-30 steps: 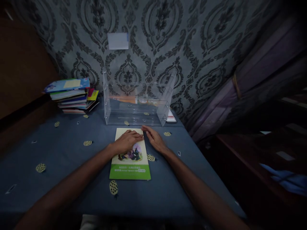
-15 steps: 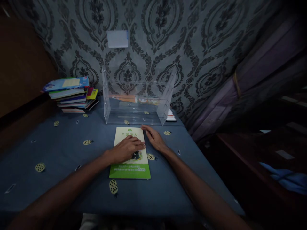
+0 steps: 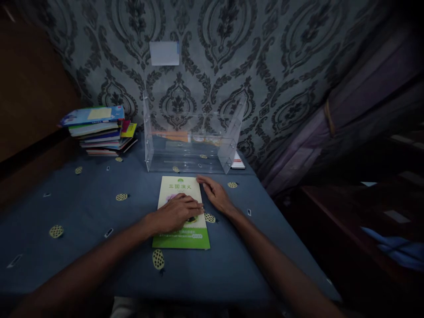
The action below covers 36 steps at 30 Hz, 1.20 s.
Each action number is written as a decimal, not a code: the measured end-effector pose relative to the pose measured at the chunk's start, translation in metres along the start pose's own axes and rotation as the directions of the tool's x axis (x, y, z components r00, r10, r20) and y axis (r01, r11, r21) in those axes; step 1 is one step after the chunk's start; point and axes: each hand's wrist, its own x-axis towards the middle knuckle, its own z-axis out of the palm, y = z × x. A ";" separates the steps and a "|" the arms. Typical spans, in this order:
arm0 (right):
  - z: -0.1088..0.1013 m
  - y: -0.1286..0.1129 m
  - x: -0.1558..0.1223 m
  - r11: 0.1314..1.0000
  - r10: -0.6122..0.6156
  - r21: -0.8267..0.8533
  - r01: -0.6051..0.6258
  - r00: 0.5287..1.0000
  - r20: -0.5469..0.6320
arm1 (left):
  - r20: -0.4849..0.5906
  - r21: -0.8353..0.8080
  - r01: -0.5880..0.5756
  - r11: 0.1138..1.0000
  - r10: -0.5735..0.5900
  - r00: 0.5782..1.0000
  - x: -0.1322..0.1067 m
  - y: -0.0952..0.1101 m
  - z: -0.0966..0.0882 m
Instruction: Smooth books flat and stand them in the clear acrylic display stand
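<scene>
On table [image 3: 82,198] | book [image 3: 187,239], cover picture [image 3: 170,197] part-hidden (left hand [image 3: 179,212] flat atop) | right hand [image 3: 216,195] outstretched alongside

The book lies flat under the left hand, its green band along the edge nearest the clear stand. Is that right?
No: the head view shows the green band along the edge farthest from the clear stand. The book does lie flat under the left hand.

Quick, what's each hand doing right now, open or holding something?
Left hand: open, laid over the green-and-cream book, gripping nothing.
Right hand: open, at the book's upper right edge, gripping nothing.
</scene>
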 end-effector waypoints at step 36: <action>-0.004 -0.049 -0.072 0.993 -0.001 -0.120 0.003 1.000 0.018 | -0.218 0.015 0.153 0.988 -0.146 0.965 -0.047 -0.032 0.015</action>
